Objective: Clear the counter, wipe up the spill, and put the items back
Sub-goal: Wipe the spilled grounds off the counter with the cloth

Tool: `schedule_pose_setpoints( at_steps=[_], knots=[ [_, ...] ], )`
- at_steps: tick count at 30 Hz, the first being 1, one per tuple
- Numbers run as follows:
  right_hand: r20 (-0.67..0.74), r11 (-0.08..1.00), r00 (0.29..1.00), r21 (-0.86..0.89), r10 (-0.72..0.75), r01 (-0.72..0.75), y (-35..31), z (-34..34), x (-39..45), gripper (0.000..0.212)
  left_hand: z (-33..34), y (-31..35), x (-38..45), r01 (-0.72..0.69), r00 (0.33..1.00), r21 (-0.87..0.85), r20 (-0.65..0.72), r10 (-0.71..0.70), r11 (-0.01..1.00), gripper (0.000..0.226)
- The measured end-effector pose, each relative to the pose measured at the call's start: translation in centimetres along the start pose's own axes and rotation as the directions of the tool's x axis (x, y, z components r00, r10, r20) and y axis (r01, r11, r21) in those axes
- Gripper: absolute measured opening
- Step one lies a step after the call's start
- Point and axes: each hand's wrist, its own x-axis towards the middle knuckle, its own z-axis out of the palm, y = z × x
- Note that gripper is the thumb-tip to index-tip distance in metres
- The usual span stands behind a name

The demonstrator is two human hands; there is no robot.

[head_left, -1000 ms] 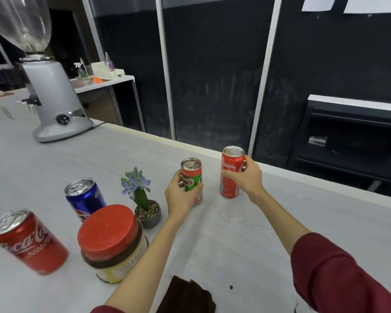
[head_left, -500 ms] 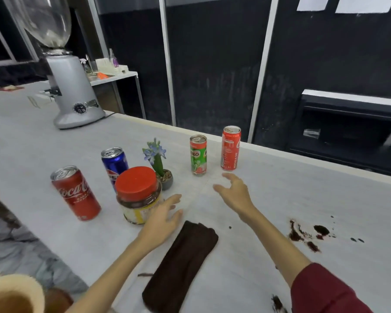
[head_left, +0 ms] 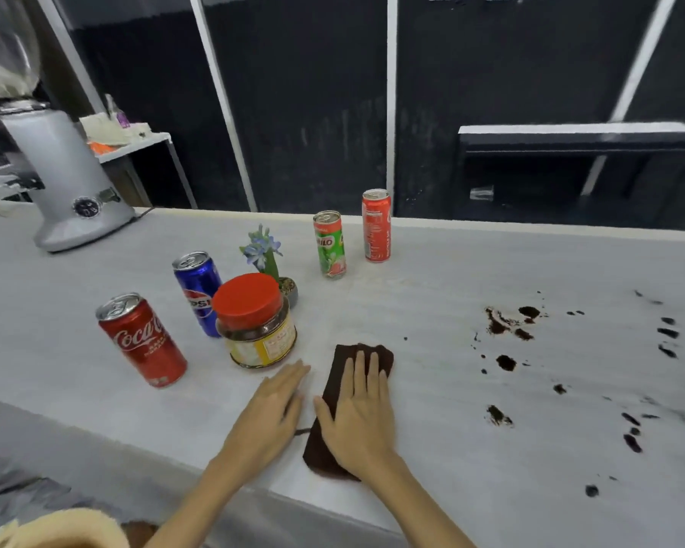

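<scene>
A dark brown cloth (head_left: 366, 355) lies folded on the white counter (head_left: 432, 294) near its front edge. My right hand (head_left: 358, 415) rests flat on top of the cloth, fingers straight. My left hand (head_left: 269, 409) lies flat on the counter just left of the cloth, holding nothing. Dark brown spill (head_left: 505, 324) spots spread over the counter to the right. A green Milo can (head_left: 330, 244) and a slim red can (head_left: 376, 225) stand at the back. A Coca-Cola can (head_left: 143, 340), a Pepsi can (head_left: 198, 292) and a red-lidded jar (head_left: 256, 320) stand at the left.
A small potted blue flower (head_left: 267, 257) stands behind the jar. A grey coffee grinder (head_left: 64, 176) stands at the far left of the counter. Behind the counter's far edge are dark panels and a black shelf (head_left: 578, 168).
Both hands let go of the Milo can and the slim red can and drew back. The right hand has come down flat on the cloth, the left beside it. The view has shifted right.
</scene>
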Motion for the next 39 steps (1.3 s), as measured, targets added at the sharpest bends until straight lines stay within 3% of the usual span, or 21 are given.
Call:
schedule_pose_setpoints(
  at_steps=[3, 7, 10, 12, 14, 16, 19, 23, 27, 32, 35, 39],
  knots=[
    [-0.064, 0.998, 0.997, -0.032, 0.048, -0.05, 0.5, 0.2, -1.2, 0.106, 0.5, 0.2, 0.1, -0.124, 0.99, 0.018, 0.064, 0.122, 0.992, 0.059],
    [-0.106, 0.959, 0.969, -0.151, 0.225, -0.239, 2.4, -0.9, -4.5, 0.084, 1.7, 1.2, 1.3, -0.225, 0.967, 0.038, 0.132, 0.219, 0.973, 0.051],
    [-0.116, 0.904, 0.922, -0.182, 0.37, -0.386, 5.2, -1.8, -7.7, 0.078, 3.0, 2.8, 2.5, -0.267, 0.949, 0.051, 0.187, 0.254, 0.962, 0.065],
    [-0.148, 0.855, 0.867, -0.157, 0.475, -0.495, 7.6, -3.1, -9.4, 0.089, 3.9, 4.0, 3.5, -0.281, 0.94, 0.037, 0.21, 0.268, 0.959, 0.069],
    [-0.212, 0.834, 0.835, -0.124, 0.507, -0.538, 10.0, -5.0, -10.0, 0.108, 4.7, 5.3, 4.6, -0.281, 0.938, 0.026, 0.22, 0.268, 0.959, 0.059],
    [-0.241, 0.799, 0.796, -0.115, 0.555, -0.591, 12.7, -6.5, -9.3, 0.109, 5.4, 6.5, 5.5, -0.272, 0.939, 0.016, 0.225, 0.261, 0.962, 0.056],
    [-0.211, 0.801, 0.808, -0.142, 0.55, -0.582, 15.0, -7.8, -6.3, 0.103, 6.3, 7.6, 6.6, -0.265, 0.942, 0.032, 0.224, 0.252, 0.964, 0.059],
    [-0.115, 0.899, 0.907, -0.129, 0.406, -0.419, 14.2, -7.0, -3.8, 0.108, 7.0, 7.4, 7.0, -0.255, 0.951, 0.058, 0.193, 0.24, 0.965, 0.058],
    [-0.073, 0.962, 0.967, -0.104, 0.245, -0.251, 12.9, -6.9, -7.0, 0.096, 7.1, 7.2, 7.0, -0.259, 0.952, 0.066, 0.182, 0.244, 0.964, 0.058],
    [-0.133, 0.927, 0.931, -0.116, 0.341, -0.356, 17.5, -8.7, -9.5, 0.084, 7.2, 7.2, 6.8, -0.25, 0.955, 0.034, 0.17, 0.241, 0.968, 0.059],
    [-0.155, 0.883, 0.884, -0.098, 0.442, -0.459, 20.4, -10.0, -6.1, 0.058, 7.1, 7.1, 7.0, -0.231, 0.961, 0.007, 0.156, 0.227, 0.973, 0.059],
    [-0.118, 0.901, 0.9, -0.064, 0.42, -0.429, 21.2, -10.2, 0.1, 0.052, 6.8, 7.0, 8.3, -0.179, 0.974, -0.019, 0.137, 0.18, 0.984, 0.056]
  ],
)
